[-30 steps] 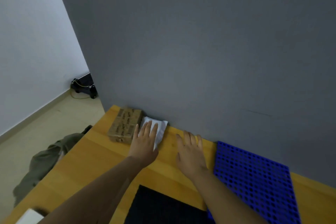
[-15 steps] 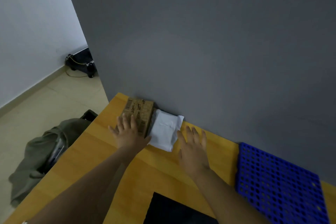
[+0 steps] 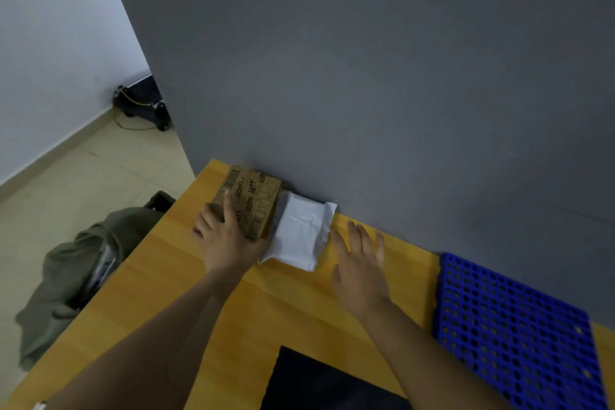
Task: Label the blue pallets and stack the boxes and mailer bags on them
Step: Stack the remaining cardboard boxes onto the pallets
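against the grey partition (image 3: 366,76): box (image 3: 253,200) with mailer bag (image 3: 299,236) touching its right side | left hand (image 3: 229,238) spread over box's near corner | right hand (image 3: 361,270) flat, empty, just right of bag | blue pallet (image 3: 515,336) farther right

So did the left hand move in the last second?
Yes: the left hand went left, off the white mailer bag and onto the cardboard box, judged against the grey partition behind both.

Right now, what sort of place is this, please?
Probably a small parcel-packing workstation, perhaps a mock warehouse: a wooden table stands against a grey partition, and on it lie a blue pallet, a printed cardboard box and a white mailer bag.
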